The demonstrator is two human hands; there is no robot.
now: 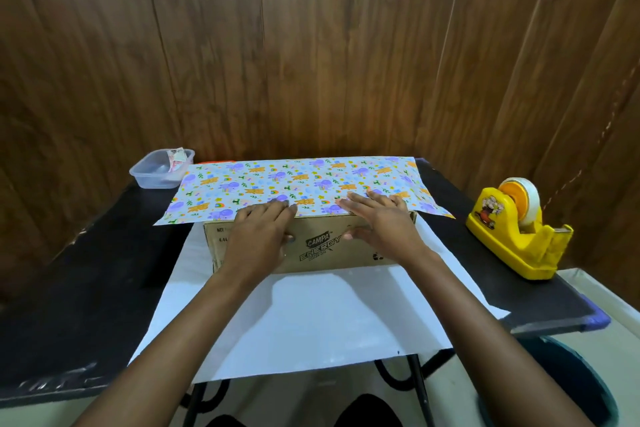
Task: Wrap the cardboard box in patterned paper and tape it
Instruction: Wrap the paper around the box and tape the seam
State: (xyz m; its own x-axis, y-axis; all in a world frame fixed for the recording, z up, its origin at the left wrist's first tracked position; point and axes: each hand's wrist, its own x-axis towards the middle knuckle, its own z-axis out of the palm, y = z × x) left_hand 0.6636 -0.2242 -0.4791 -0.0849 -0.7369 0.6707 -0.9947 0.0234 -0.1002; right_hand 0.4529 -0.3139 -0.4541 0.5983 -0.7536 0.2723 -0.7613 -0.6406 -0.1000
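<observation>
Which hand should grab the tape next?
Probably the right hand: the yellow tape dispenser sits on its side of the table, and the left hand can hold the paper down on the box.

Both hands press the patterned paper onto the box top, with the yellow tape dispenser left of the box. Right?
No. The head view shows the yellow tape dispenser right of the box; left hand and right hand do press the patterned paper onto it.

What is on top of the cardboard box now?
The patterned paper lies over the cardboard box; the left hand and right hand press it flat at the front edge. The box's top face is hidden underneath.
</observation>
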